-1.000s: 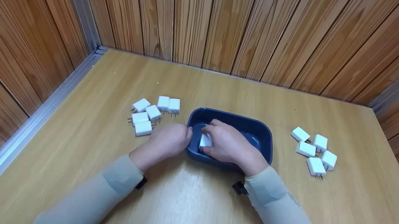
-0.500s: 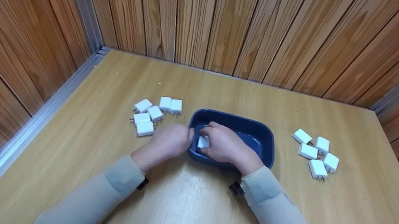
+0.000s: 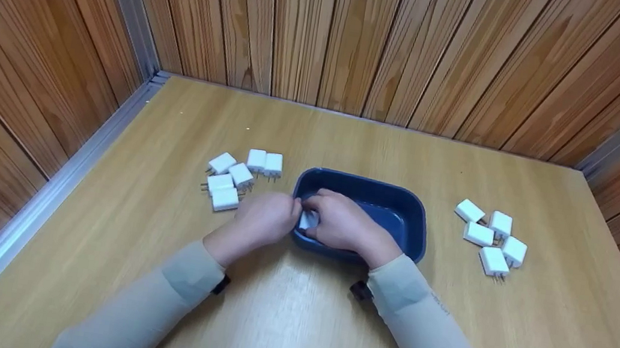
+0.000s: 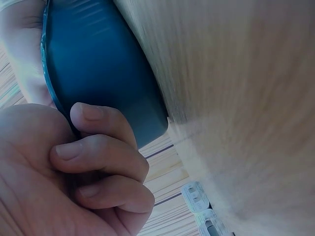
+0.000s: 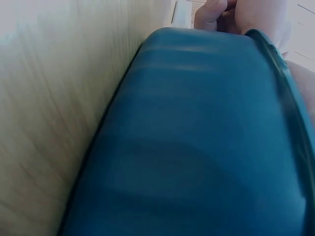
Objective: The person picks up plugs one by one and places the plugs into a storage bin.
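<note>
A dark blue plastic box (image 3: 373,180) stands on the table. My left hand (image 3: 267,216) is at its left end; in the left wrist view its fingers (image 4: 106,152) are curled, and thumb and forefinger pinch the box's rim. Inside the box, at the left end, my right hand (image 3: 346,221) holds a white plug-in charger (image 3: 308,220) between thumb and fingers. The charger's prongs are hidden. In the right wrist view the box's outer wall (image 5: 187,128) covers most of the picture and hides the right hand's fingertips.
Several white chargers (image 3: 224,198) with metal prongs lie left of the box, close beside the left hand. Another group of white chargers (image 3: 493,261) lies to the right. Wood-panelled walls (image 3: 354,34) bound the table (image 3: 288,329) behind and at the sides.
My right hand has slid left inside the box with the charger, close up to the left end. The left hand keeps its hold on the rim.
</note>
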